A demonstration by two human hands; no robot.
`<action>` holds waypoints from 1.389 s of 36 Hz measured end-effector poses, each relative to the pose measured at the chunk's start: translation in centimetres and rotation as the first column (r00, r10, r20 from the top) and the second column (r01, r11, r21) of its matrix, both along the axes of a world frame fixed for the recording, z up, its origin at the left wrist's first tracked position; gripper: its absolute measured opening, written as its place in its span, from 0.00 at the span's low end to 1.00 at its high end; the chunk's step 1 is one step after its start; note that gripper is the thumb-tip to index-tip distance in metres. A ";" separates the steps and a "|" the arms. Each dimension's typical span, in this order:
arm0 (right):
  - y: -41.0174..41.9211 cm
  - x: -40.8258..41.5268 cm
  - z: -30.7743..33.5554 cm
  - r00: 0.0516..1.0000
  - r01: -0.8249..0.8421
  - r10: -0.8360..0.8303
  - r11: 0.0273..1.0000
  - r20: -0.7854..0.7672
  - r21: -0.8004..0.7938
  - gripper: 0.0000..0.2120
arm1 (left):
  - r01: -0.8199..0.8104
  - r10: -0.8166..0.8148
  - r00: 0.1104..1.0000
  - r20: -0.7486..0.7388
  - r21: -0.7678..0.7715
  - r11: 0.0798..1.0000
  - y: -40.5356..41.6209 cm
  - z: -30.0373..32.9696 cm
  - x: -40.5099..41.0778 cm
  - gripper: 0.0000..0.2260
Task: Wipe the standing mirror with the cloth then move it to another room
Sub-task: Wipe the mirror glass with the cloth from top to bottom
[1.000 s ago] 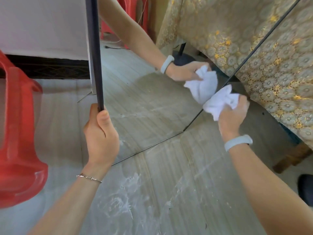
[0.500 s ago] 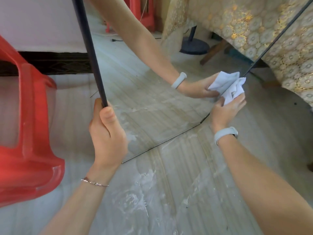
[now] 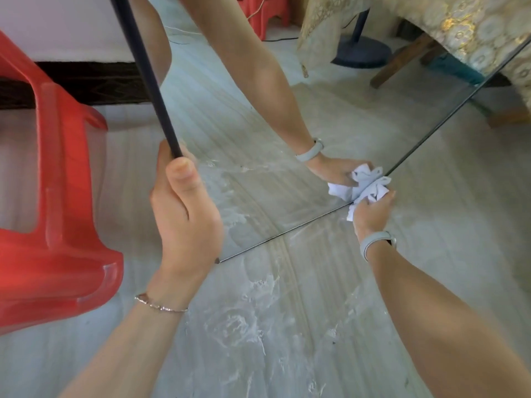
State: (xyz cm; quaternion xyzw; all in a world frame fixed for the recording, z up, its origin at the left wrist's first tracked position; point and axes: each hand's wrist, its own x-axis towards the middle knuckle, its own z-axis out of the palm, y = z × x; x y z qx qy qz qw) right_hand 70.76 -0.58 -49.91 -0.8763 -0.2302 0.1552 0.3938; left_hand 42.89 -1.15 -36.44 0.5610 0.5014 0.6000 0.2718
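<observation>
A red plastic stool (image 3: 54, 214) stands on the streaked floor (image 3: 273, 326).

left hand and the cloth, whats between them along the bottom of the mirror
In the head view, only mirror glass reflecting the floor, and its thin dark bottom edge, lies between the left hand gripping the frame and the cloth in the right hand.

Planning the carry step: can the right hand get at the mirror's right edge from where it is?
Probably yes. The right hand grips the cloth at the mirror's lower right corner, and the right edge runs up from there with bare floor beside it. It would have to free its fingers from the cloth first.
</observation>
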 end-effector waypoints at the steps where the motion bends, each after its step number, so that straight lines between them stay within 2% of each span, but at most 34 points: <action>1: -0.2 0.0 -0.3 1.000 -0.018 0.018 1.000 -0.014 -0.014 0.24 | -0.002 0.002 1.000 -0.006 0.001 1.000 0.0 0.0 0.0 0.16; 3: -0.5 -0.4 -1.0 0.997 -0.070 0.070 0.997 -0.025 -0.020 0.23 | -0.005 0.005 1.000 -0.018 0.005 1.000 0.0 0.0 0.0 0.16; 8: -1.5 -2.7 -1.9 0.972 -0.229 0.229 0.973 0.058 0.000 0.15 | -0.005 0.005 1.000 -0.007 0.003 1.000 0.0 -0.1 0.0 0.16; 11: -3.1 -5.8 -2.3 0.928 -0.359 0.353 0.933 0.119 0.032 0.18 | -0.011 0.011 1.000 -0.001 -0.001 1.000 -0.1 -0.1 0.1 0.16; 13: -4.7 -9.0 -2.3 0.880 -0.447 0.441 0.895 0.179 -0.007 0.21 | -0.010 0.010 1.000 0.012 -0.010 1.000 -0.1 0.0 0.2 0.17; 15: -6.6 -12.5 -2.0 0.803 -0.569 0.568 0.821 0.179 -0.052 0.22 | -0.015 0.016 1.000 0.025 -0.019 1.000 -0.1 0.1 0.2 0.21; 18: -8.9 -15.7 -1.1 0.605 -0.793 0.795 0.607 0.053 -0.053 0.24 | -0.006 0.007 0.999 0.033 -0.015 1.000 0.0 0.1 0.1 0.21; 19: -9.3 -15.9 -0.8 0.570 -0.822 0.822 0.569 0.001 -0.022 0.23 | -0.003 0.003 1.000 0.028 -0.016 1.000 0.0 0.1 0.1 0.21; 21: -9.7 -15.6 0.4 0.592 -0.803 0.803 0.595 -0.068 0.032 0.20 | -0.001 0.002 1.000 0.002 -0.021 1.000 0.0 0.1 0.0 0.24; 24: -9.5 -13.0 1.9 0.769 -0.634 0.639 0.768 -0.036 0.086 0.17 | -0.003 0.002 1.000 -0.020 -0.028 1.000 0.1 0.0 -0.1 0.27; 27: -7.9 -8.7 2.2 0.914 -0.406 0.401 0.907 0.061 0.115 0.15 | 0.010 -0.010 1.000 -0.011 -0.027 1.000 0.0 0.2 0.0 0.25; 29: -6.2 -6.5 2.2 0.964 -0.266 0.260 0.953 0.064 0.145 0.15 | 0.004 -0.004 1.000 -0.001 -0.028 1.000 -0.1 0.3 0.0 0.24; 31: -4.4 -5.7 2.2 0.988 -0.149 0.153 0.971 -0.006 0.189 0.15 | 0.001 -0.001 1.000 0.006 -0.023 1.000 -0.2 0.4 0.0 0.23; 34: -2.8 -7.6 1.5 0.990 -0.109 0.123 0.978 -0.068 0.179 0.17 | 0.014 -0.014 1.000 0.018 -0.022 1.000 -0.1 0.5 -0.1 0.18; 37: -3.5 -11.4 -0.6 0.987 -0.150 0.155 0.984 -0.044 0.095 0.20 | 0.021 -0.020 0.999 0.028 -0.028 0.999 -0.2 0.5 -0.2 0.16; 40: -5.4 -14.9 -2.0 0.952 -0.303 0.302 0.953 0.044 0.015 0.20 | 0.033 -0.032 0.999 0.029 -0.033 0.999 -0.3 0.4 -0.3 0.15; 43: -6.9 -17.2 -2.2 0.909 -0.409 0.412 0.911 0.062 -0.056 0.22 | 0.049 -0.048 0.999 0.024 -0.049 0.998 -0.3 0.4 -0.6 0.21; 47: -8.3 -19.7 -1.8 0.811 -0.555 0.573 0.817 0.118 -0.156 0.19 | 0.071 -0.070 0.997 0.020 -0.060 0.996 -0.2 0.7 -0.7 0.22; 50: -9.1 -21.8 -1.4 0.700 -0.690 0.711 0.696 0.062 -0.197 0.17 | 0.071 -0.071 0.997 0.009 -0.075 0.995 -0.2 1.0 -0.7 0.28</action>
